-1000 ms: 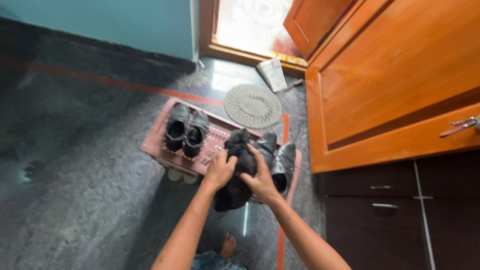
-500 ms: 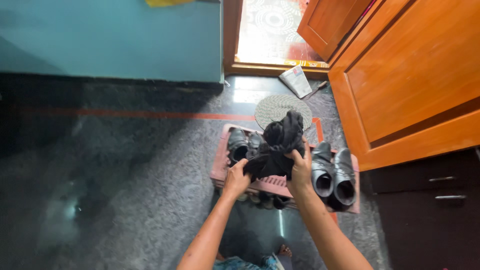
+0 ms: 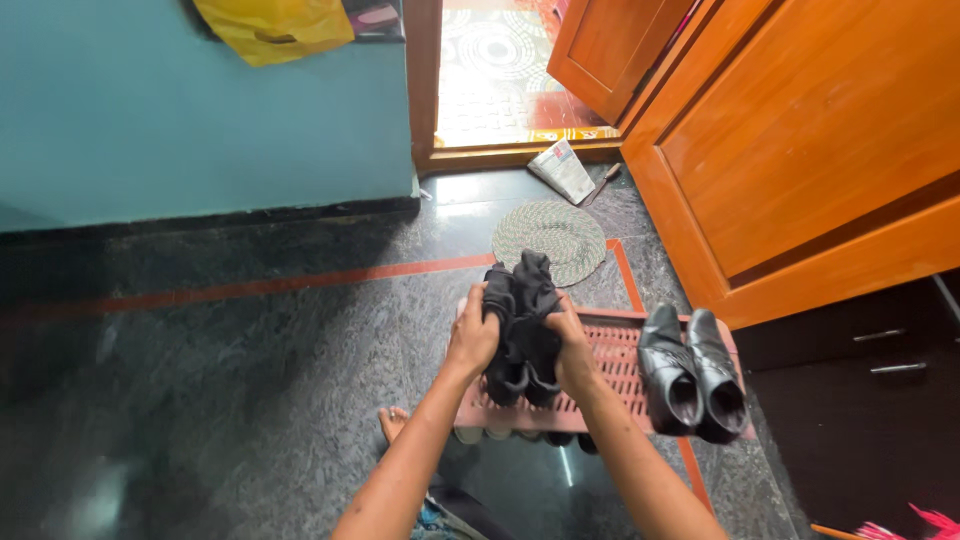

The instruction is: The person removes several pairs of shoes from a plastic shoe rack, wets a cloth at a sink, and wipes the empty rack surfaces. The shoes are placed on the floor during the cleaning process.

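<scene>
Landmark: pink slatted shoe rack (image 3: 610,350) on the dark stone floor (image 3: 250,380).
Held item: black cloth bundle (image 3: 522,310), lifted above the rack's left half, apparently wrapped around a dark shoe; the shoe itself cannot be made out for certain.
Left hand (image 3: 473,335): fingers curled tight on the bundle's left side.
Right hand (image 3: 572,350): fingers closed on its right side and lower edge.
Rack's right end: pair of black dress shoes (image 3: 692,375), standing apart from the bundle.
Beyond the rack: round woven mat (image 3: 550,240) before the doorway.
Technique, judged: cloth is best kept gathered, both grips firm, bundle held over the rack.
</scene>
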